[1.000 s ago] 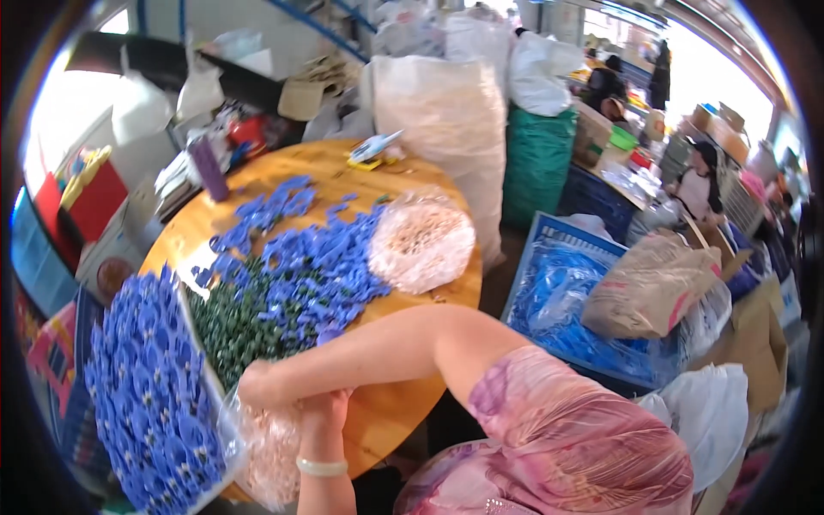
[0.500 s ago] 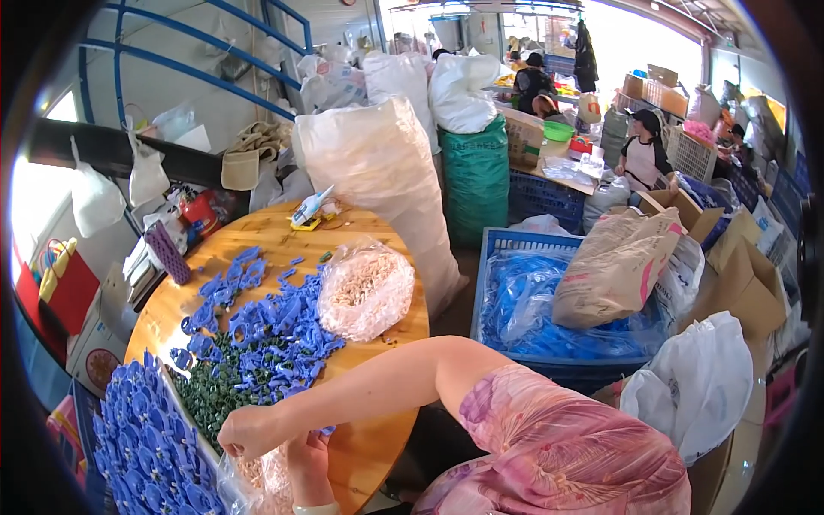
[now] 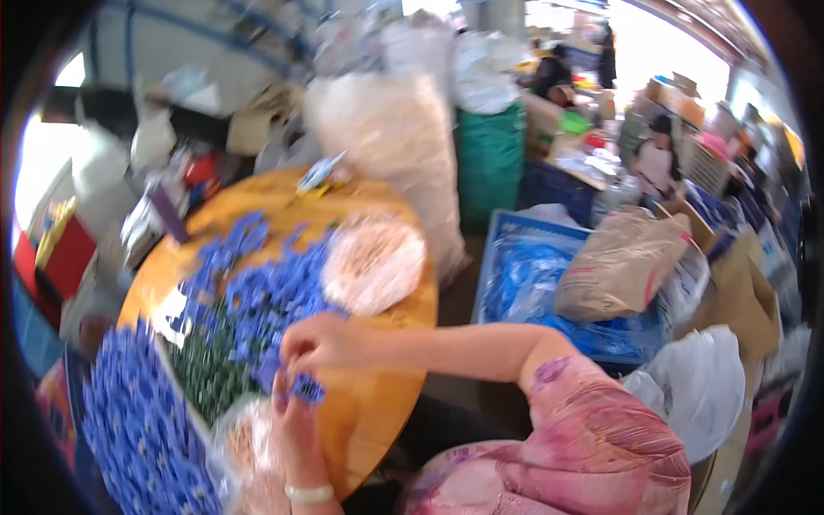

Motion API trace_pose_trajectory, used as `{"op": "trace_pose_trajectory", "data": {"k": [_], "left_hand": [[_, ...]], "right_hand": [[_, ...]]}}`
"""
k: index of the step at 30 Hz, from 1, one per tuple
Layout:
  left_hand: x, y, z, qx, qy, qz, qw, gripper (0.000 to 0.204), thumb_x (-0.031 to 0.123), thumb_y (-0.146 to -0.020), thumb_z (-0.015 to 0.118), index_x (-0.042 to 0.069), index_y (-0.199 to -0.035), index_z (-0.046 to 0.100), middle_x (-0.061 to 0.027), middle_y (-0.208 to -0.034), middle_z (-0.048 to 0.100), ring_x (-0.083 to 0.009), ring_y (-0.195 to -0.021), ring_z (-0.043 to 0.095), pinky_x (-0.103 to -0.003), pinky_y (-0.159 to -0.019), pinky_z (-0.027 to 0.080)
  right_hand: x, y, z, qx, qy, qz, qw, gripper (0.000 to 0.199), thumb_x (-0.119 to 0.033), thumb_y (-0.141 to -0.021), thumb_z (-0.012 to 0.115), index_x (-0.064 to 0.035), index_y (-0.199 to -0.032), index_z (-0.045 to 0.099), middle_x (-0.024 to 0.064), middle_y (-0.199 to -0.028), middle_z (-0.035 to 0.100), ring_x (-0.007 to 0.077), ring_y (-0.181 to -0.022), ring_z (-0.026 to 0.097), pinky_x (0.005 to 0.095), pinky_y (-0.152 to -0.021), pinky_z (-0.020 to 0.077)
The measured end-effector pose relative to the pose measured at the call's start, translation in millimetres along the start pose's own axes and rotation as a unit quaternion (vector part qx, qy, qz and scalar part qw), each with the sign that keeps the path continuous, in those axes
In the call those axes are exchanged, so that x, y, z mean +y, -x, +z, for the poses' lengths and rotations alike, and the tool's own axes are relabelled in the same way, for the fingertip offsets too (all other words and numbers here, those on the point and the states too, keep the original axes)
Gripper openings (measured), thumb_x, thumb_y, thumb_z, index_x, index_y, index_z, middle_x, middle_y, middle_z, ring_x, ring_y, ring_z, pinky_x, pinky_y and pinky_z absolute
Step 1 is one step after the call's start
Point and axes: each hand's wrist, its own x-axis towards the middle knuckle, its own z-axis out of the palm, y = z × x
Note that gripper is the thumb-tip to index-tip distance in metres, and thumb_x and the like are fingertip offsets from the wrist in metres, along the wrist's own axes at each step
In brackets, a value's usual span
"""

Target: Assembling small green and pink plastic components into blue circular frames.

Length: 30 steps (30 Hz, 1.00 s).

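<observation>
A round wooden table point(image 3: 390, 403) carries a heap of small blue artificial flowers point(image 3: 257, 296) and green stems point(image 3: 206, 365). My right hand point(image 3: 322, 343) reaches across from the right and pinches a blue flower at the near edge of the heap. My left hand point(image 3: 292, 412) rises from below, palm up, touching a small blue flower piece point(image 3: 307, 390) just under the right hand. A clear bag of pale pink pieces point(image 3: 373, 262) lies on the table beyond. The picture is blurred, so the exact grip is unclear.
A flat board packed with blue flowers point(image 3: 142, 433) stands at the lower left. Another clear bag point(image 3: 245, 442) sits by my left wrist. A blue crate point(image 3: 549, 287) with plastic, a brown sack point(image 3: 618, 266), tall white sacks point(image 3: 386, 146) and seated people lie to the right and behind.
The view has swung and blurred. Both hands have moved up from the bag at the table's near edge to the edge of the blue flower heap.
</observation>
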Motion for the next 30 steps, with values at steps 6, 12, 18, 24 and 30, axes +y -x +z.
{"op": "trace_pose_trajectory", "data": {"k": [6,12,18,24,30], "left_hand": [[9,-13,21,-0.047,0.071,-0.025,0.996,0.06,0.001,-0.077,0.062,0.003,-0.131,0.036,-0.0152,-0.123,0.051,-0.0271,-0.114,0.052,-0.038,-0.095,0.043],[15,-8,14,-0.053,0.105,0.028,0.993,0.061,0.0,-0.076,0.066,0.003,-0.13,0.038,-0.0146,-0.125,0.051,-0.0266,-0.117,0.049,-0.037,-0.097,0.042],[12,-2,12,-0.046,0.084,0.028,0.995,0.064,-0.002,-0.074,0.069,0.006,-0.13,0.039,-0.0131,-0.127,0.05,-0.0234,-0.118,0.049,-0.035,-0.097,0.042],[14,0,20,-0.083,0.05,0.067,0.993,0.064,-0.002,-0.074,0.07,0.007,-0.13,0.041,-0.0137,-0.126,0.051,-0.0248,-0.12,0.047,-0.035,-0.097,0.042],[13,0,21,-0.086,0.004,0.103,0.991,0.062,-0.002,-0.073,0.07,0.006,-0.128,0.044,-0.0141,-0.125,0.052,-0.0251,-0.119,0.049,-0.036,-0.097,0.044]], "right_hand": [[3,2,-25,0.041,-0.034,0.048,0.997,0.008,0.0,-0.079,0.065,0.001,-0.087,0.065,0.0046,-0.08,0.065,0.0105,-0.074,0.062,0.0227,-0.068,0.0498],[11,-5,-9,0.015,0.022,0.008,1.0,0.011,0.0,-0.082,0.062,0.0009,-0.092,0.067,0.0056,-0.084,0.062,0.0122,-0.077,0.062,0.0225,-0.069,0.0492],[9,4,3,0.01,0.097,-0.067,0.993,0.012,-0.002,-0.08,0.064,-0.0027,-0.092,0.068,0.0052,-0.083,0.061,0.012,-0.076,0.06,0.0219,-0.067,0.0476],[4,13,12,-0.01,0.053,0.029,0.998,0.006,-0.001,-0.078,0.066,-0.0018,-0.084,0.064,0.0064,-0.083,0.063,0.0148,-0.076,0.061,0.0257,-0.07,0.049],[10,13,13,-0.024,0.131,-0.104,0.986,0.008,-0.001,-0.074,0.066,-0.0039,-0.082,0.064,0.0088,-0.077,0.062,0.0245,-0.078,0.062,0.0333,-0.079,0.049]]}}
